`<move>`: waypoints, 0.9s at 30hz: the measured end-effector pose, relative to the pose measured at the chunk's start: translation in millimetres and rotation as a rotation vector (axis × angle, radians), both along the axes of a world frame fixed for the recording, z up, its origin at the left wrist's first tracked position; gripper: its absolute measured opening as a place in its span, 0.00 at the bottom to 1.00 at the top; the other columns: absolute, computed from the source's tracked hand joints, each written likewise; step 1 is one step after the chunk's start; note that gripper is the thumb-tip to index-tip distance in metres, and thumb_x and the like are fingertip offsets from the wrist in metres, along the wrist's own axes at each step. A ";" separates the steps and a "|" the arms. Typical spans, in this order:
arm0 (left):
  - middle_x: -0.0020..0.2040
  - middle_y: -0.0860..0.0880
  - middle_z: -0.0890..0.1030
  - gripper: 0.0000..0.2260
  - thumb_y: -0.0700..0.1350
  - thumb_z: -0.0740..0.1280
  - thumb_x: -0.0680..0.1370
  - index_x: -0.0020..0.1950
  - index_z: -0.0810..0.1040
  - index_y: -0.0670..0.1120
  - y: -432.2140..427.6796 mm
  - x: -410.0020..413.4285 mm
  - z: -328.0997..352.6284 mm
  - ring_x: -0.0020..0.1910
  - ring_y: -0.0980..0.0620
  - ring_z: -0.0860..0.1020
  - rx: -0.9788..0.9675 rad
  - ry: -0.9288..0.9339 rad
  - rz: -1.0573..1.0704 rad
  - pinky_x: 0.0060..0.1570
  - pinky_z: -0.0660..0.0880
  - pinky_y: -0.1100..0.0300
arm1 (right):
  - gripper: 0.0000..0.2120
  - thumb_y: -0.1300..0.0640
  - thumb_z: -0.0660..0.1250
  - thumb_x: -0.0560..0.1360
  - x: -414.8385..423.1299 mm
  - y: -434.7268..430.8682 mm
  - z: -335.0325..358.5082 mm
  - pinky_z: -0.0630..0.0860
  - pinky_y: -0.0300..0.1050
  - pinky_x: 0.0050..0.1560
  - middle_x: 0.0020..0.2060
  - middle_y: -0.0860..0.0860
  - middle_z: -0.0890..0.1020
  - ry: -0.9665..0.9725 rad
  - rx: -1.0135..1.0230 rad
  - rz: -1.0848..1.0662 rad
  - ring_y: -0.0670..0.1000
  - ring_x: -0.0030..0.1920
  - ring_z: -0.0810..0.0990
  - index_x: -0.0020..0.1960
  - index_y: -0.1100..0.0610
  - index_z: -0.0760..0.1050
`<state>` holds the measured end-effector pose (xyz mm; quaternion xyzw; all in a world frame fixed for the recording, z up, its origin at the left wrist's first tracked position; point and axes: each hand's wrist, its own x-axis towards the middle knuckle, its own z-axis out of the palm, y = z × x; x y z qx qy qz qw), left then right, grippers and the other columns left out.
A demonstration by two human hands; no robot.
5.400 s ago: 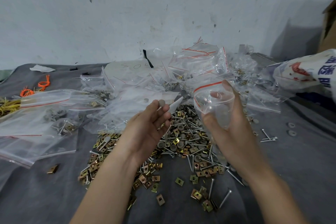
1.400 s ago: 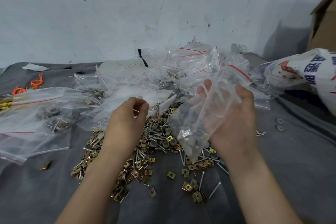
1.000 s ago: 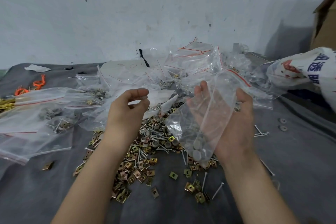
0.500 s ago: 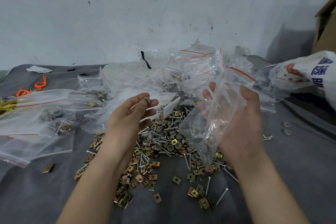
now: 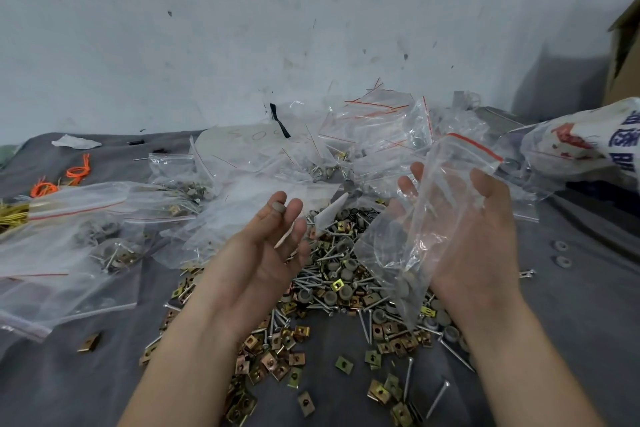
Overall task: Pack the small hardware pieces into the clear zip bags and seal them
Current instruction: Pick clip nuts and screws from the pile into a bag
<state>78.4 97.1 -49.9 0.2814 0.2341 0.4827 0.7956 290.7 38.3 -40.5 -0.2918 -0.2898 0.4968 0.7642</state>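
Observation:
My right hand [image 5: 474, 253] holds a clear zip bag [image 5: 436, 218] with a red strip at its mouth; the thumb is on the near side and the fingers are behind it. A few grey pieces lie in the bag's lower corner. My left hand [image 5: 263, 253] is raised palm-up just left of the bag and pinches a small grey round piece [image 5: 277, 207] at its fingertips. Under both hands a pile of loose hardware [image 5: 332, 291] lies on the grey cloth: brass square clips, screws and grey caps.
Filled zip bags [image 5: 86, 243] lie at the left and a heap of clear bags [image 5: 374, 135] at the back by the wall. A white printed sack [image 5: 581, 146] and a cardboard box [image 5: 623, 45] stand at the right. Orange ties [image 5: 78, 170] are at the far left, two washers [image 5: 560, 253] at the right.
My left hand has lifted from the pile with a grey piece and its fingers have straightened toward the bag. My right hand has tilted the bag more upright.

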 end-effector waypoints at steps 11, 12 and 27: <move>0.49 0.54 0.85 0.07 0.40 0.65 0.76 0.50 0.82 0.45 -4.7 3.3 0.7 0.40 0.54 0.83 -0.131 -0.145 -0.044 0.38 0.80 0.58 | 0.31 0.42 0.63 0.73 0.8 -1.8 -0.4 0.77 0.60 0.63 0.62 0.50 0.83 -0.033 0.020 -0.009 0.52 0.62 0.82 0.73 0.55 0.72; 0.50 0.54 0.85 0.08 0.40 0.65 0.77 0.53 0.81 0.45 -4.7 3.7 0.5 0.41 0.54 0.83 -0.129 -0.141 -0.042 0.38 0.80 0.58 | 0.32 0.42 0.64 0.73 0.8 -2.7 0.2 0.78 0.59 0.61 0.62 0.50 0.83 -0.038 0.017 -0.013 0.52 0.62 0.82 0.73 0.55 0.71; 0.51 0.50 0.83 0.07 0.42 0.70 0.76 0.54 0.81 0.49 -0.8 6.5 -2.2 0.41 0.56 0.81 -0.064 -0.049 0.063 0.39 0.79 0.60 | 0.33 0.44 0.68 0.70 -6.9 -3.5 6.5 0.67 0.65 0.72 0.60 0.46 0.84 -0.178 -0.074 -0.087 0.52 0.68 0.77 0.73 0.52 0.70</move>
